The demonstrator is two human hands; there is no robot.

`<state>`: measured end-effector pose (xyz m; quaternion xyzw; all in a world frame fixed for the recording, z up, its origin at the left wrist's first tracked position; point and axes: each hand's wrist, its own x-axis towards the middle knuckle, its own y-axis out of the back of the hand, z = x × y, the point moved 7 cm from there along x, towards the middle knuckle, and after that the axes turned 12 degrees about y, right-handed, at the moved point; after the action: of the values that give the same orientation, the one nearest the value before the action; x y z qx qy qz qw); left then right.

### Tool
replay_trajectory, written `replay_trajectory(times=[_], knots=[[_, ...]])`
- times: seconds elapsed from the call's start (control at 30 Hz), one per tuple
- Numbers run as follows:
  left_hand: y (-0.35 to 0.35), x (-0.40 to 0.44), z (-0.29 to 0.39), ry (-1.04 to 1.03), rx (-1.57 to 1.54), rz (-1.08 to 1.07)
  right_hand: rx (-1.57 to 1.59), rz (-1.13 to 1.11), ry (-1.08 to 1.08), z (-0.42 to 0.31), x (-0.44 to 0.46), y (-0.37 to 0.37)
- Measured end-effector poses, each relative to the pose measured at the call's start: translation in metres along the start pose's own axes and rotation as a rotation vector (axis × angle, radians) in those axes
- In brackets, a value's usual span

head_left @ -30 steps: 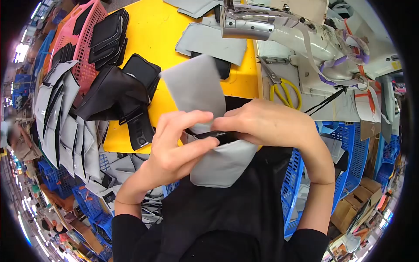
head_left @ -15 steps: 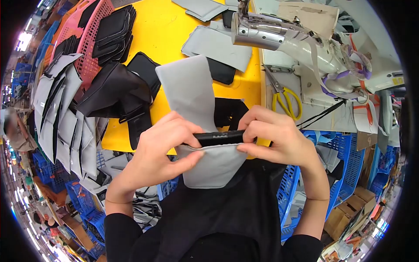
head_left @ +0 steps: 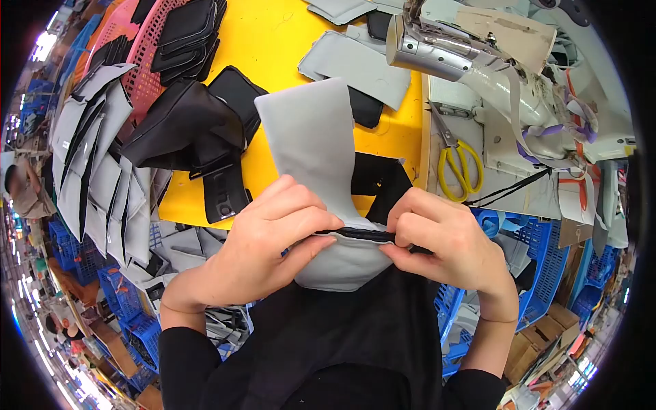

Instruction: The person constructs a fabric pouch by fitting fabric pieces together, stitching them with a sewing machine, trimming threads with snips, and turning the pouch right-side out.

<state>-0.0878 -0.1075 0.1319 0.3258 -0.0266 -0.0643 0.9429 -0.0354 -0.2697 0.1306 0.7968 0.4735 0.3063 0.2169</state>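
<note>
In the head view, think of a clock with its middle on the black strip point(head_left: 359, 235) that runs across the soft gray piece point(head_left: 311, 143). This gray piece is in the middle, in front of the person's black clothes point(head_left: 342, 342). Its long flap points up to 11 o'clock, and its short flap hangs down to 6 o'clock.

The left hand point(head_left: 273, 236) is at 9 o'clock. It pinches the gray piece at one end of the strip, with the thumb below and a finger above. The right hand point(head_left: 447, 239) is at 3 o'clock. It pinches the other end the same way, with its fingers curled.

A flat black piece point(head_left: 396, 184) is at 1 o'clock, just beside the right hand, on the yellow table point(head_left: 263, 41). More gray pieces point(head_left: 365, 72) lie at 12. Scissors point(head_left: 461, 160) with yellow handles are at 2, and part of a machine point(head_left: 434, 55) is at 1. At 10 o'clock is a dark floppy bag point(head_left: 188, 126), with a pink basket point(head_left: 143, 68) farther out. Black pads point(head_left: 184, 41) sit in a stack near 11. A big gray pile point(head_left: 96, 164) is between 9 and 10.
</note>
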Motion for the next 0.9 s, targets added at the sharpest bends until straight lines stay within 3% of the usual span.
replay_trajectory(times=[0.23, 0.47, 0.6, 0.7, 0.9], knots=[[-0.001, 0.005, -0.005, 0.129, -0.039, -0.075, 0.046, -0.014, -0.040, 0.008, 0.001, -0.004], [-0.005, 0.007, -0.007, 0.065, -0.023, -0.038, 0.053, -0.036, -0.027, 0.015, 0.003, -0.001], [-0.009, 0.008, -0.005, 0.057, -0.037, -0.036, -0.038, -0.148, 0.022, 0.022, 0.012, 0.006], [-0.009, 0.010, -0.006, 0.053, -0.033, -0.032, -0.039, -0.358, 0.075, 0.026, 0.015, -0.002], [-0.009, 0.015, -0.020, 0.115, 0.014, -0.152, 0.171, -0.407, 0.104, 0.041, 0.017, -0.006]])
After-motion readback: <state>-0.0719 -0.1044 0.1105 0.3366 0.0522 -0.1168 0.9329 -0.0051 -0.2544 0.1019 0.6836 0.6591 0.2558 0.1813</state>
